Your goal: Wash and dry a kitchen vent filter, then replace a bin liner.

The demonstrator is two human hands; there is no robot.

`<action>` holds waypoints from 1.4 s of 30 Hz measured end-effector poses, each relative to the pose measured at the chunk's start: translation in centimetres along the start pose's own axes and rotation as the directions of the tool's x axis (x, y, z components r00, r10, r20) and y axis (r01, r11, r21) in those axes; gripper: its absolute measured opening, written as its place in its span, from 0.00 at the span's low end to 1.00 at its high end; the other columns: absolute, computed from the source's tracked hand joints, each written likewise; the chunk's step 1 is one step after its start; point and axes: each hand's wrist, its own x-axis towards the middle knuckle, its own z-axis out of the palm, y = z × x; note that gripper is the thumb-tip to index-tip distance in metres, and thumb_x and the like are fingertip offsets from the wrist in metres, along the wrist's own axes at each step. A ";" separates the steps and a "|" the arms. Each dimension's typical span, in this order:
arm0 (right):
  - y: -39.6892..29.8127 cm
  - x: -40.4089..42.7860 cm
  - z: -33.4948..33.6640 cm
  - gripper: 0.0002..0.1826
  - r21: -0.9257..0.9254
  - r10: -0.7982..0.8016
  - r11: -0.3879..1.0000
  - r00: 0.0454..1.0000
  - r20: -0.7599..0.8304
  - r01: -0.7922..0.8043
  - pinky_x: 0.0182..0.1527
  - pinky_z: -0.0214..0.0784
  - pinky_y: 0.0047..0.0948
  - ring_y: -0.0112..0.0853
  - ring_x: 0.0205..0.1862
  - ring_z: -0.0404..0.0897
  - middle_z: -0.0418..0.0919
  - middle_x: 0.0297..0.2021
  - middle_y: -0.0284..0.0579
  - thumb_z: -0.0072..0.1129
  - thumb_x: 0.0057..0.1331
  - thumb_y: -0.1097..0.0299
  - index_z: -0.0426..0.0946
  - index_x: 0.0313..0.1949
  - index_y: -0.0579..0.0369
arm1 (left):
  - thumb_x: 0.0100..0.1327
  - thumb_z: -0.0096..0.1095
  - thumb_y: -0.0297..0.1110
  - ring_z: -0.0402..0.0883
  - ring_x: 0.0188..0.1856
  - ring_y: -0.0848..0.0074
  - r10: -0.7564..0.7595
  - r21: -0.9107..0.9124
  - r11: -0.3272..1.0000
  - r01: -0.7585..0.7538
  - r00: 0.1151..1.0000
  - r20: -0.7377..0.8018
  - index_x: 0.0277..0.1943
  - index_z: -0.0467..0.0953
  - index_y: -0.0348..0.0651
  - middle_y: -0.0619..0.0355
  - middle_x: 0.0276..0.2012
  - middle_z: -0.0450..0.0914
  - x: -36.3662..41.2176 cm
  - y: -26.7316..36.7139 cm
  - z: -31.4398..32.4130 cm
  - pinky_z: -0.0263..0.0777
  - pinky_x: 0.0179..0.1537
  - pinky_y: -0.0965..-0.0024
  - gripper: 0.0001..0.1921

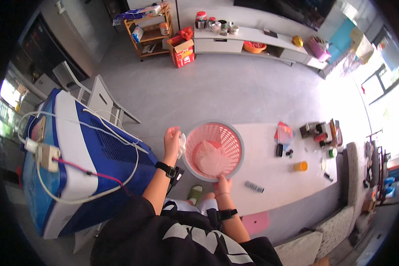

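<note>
My right hand (pixel 223 186) grips the near rim of a pink plastic basket (pixel 234 143) with slotted walls and a grey rim. A pale translucent plastic bag (pixel 212 159) lies crumpled at the bottom of the basket. To the left of the rim, my left hand (pixel 172 143) holds a crumpled white tissue or cloth (pixel 182 146), partly hidden by the fingers. The basket is held at the left end of a white table (pixel 266 199). Both wrists wear black straps.
A blue and white air cooler (pixel 119 173) with looping cables stands close on the left, a white chair (pixel 101 96) behind it. On the table are a remote control (pixel 254 187), an orange cup (pixel 300 166) and small items. A pink stool (pixel 256 222) stands by the table's near side.
</note>
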 end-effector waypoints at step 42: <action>-18.0 84.5 74.5 0.29 -0.820 -0.030 0.531 0.962 -0.270 -0.213 0.43 0.70 0.33 0.38 0.42 0.78 0.77 0.40 0.48 0.55 0.43 0.74 0.69 0.50 0.58 | 0.52 0.61 0.38 0.80 0.36 0.65 -0.338 0.870 0.471 -0.147 0.881 0.331 0.41 0.76 0.41 0.53 0.33 0.80 116.6 -7.1 26.1 0.72 0.36 0.66 0.15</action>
